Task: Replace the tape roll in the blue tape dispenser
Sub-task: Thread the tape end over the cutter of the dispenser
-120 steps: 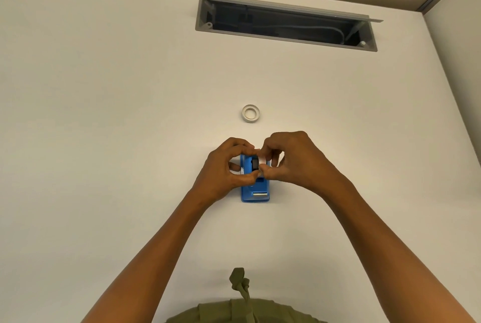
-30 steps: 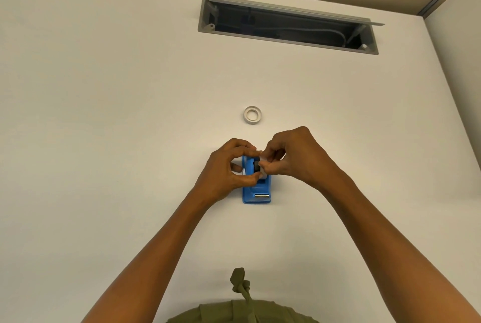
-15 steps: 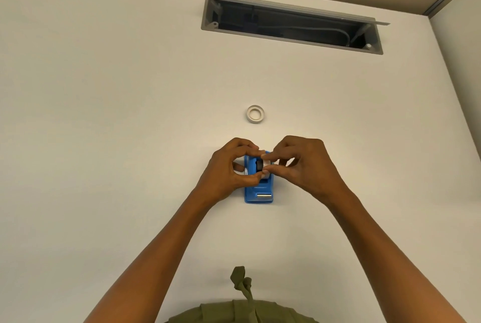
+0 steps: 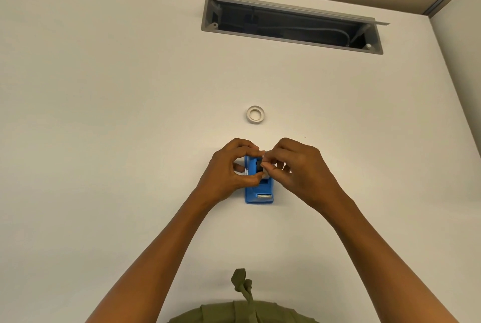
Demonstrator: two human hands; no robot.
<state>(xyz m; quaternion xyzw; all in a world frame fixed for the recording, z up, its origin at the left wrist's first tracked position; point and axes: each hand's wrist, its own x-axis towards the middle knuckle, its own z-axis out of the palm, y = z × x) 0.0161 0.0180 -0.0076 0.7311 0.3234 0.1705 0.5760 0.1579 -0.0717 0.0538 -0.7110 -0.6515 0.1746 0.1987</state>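
Observation:
The blue tape dispenser [image 4: 258, 194] stands on the white table, its metal cutter at the near end. My left hand [image 4: 229, 169] grips its left side, thumb and fingers curled around the part that holds the roll. My right hand [image 4: 295, 166] pinches at the roll with its black core, inside the dispenser's top, and hides most of it. A white tape roll [image 4: 255, 114] lies flat on the table beyond both hands, untouched.
A long open cable tray [image 4: 291, 23] with a grey metal rim is sunk into the table at the back. The table's right edge runs down at the far right. My olive-green clothing [image 4: 242, 309] shows at the bottom.
My right hand's fingers have shifted slightly at the dispenser's top over the last second. The left hand's grip, the dispenser and the loose roll stay where they were.

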